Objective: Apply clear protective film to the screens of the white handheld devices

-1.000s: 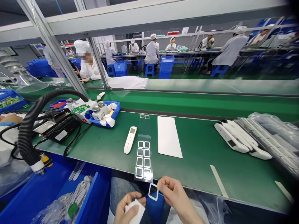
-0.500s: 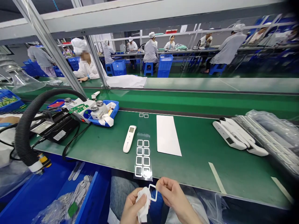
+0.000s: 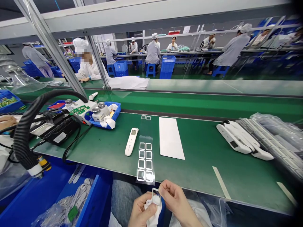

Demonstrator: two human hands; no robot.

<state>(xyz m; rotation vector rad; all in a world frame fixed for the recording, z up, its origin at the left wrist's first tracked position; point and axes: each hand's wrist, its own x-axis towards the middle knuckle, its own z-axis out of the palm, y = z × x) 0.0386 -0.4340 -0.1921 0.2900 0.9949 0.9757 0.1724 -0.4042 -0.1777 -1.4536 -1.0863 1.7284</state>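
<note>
Two bare hands are held close together over the lap, just off the near edge of the desk [image 3: 196, 151]. In the right hand [image 3: 174, 197], a small clear window with a white border [image 3: 156, 190] is pinched near its upper right corner, thumb and forefinger being closed on it while the other fingers are curled in. In the left hand [image 3: 142, 209], a crumpled white cloth [image 3: 153, 215] is gripped between thumb and bent fingers, with no gap to be seen. The cloth is brought up against the lower part of the window; whether both faces are covered cannot be told.

Wiping of the pane is judged to be the step in hand. For the next move, light rubbing out to the corners seems to be called for, with the window held by its border so that the pane is not marked by a fingertip.

On the desk, a clear film strip [image 3: 145, 160] is laid, eight similar bordered pieces being carried on its near part. A white handheld device [image 3: 131, 142] is placed to its left, screen upward, and white paper [image 3: 170, 138] to its right.
</note>
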